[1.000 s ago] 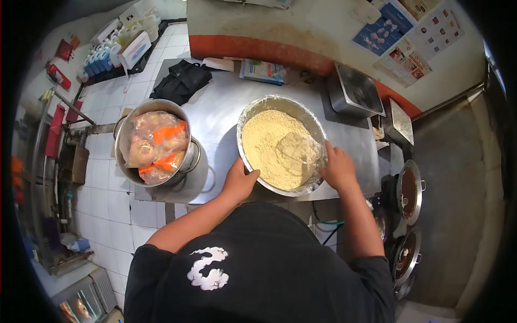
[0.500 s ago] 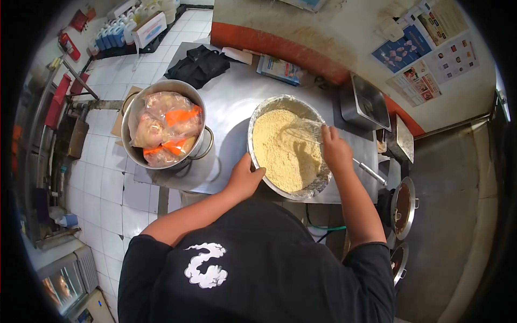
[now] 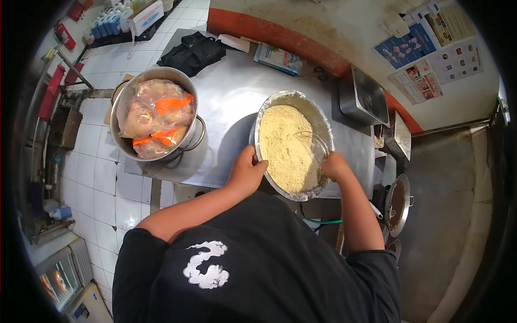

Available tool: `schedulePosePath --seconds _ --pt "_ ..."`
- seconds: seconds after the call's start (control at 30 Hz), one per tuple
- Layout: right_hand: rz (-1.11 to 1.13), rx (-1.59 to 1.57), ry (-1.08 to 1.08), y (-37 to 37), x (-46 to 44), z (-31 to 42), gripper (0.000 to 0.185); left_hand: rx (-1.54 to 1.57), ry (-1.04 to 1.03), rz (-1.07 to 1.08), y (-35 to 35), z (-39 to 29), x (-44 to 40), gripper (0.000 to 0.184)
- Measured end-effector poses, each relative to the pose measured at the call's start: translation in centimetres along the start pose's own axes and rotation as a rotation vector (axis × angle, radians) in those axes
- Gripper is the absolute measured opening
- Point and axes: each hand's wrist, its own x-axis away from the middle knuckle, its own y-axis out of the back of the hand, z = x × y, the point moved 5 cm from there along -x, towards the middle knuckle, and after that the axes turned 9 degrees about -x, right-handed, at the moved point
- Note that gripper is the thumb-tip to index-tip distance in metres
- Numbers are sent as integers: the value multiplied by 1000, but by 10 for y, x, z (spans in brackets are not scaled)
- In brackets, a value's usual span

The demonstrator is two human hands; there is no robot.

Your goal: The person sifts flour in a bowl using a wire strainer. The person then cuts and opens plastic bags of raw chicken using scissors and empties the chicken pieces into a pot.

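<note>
One bowl [image 3: 321, 121] of powder [image 3: 283, 151], one whisk [image 3: 313, 141], one pot [image 3: 145, 75]
The left hand [image 3: 248, 172] is gripping the bowl's rim; the right hand [image 3: 335, 166] is grasping the whisk.

Head-height view (just one), forward and down

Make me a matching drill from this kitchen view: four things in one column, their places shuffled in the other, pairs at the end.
Things:
1. left hand
2. whisk
3. plastic bags
4. black cloth

Places:
A. inside the pot
B. on the rim of the bowl
C. lying on the table
D. in the right hand

Pairs: 1-B, 2-D, 3-A, 4-C
</note>
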Motion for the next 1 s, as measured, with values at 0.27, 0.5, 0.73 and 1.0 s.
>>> schedulePosePath --seconds 0.27,0.5,0.73,1.0 --pt "313 -779 -332 -25 30 3 10 37 -85 46 -18 -7 1 27" --pt "554 -942 -413 -35 33 24 21 -106 -86 87 -10 -22 3 35" --pt "122 -503 -141 -34 -5 23 29 -88 -100 54 -6 0 1 37" --pt "-84 -232 200 -35 -16 28 44 -104 -88 56 -2 -5 2 37"
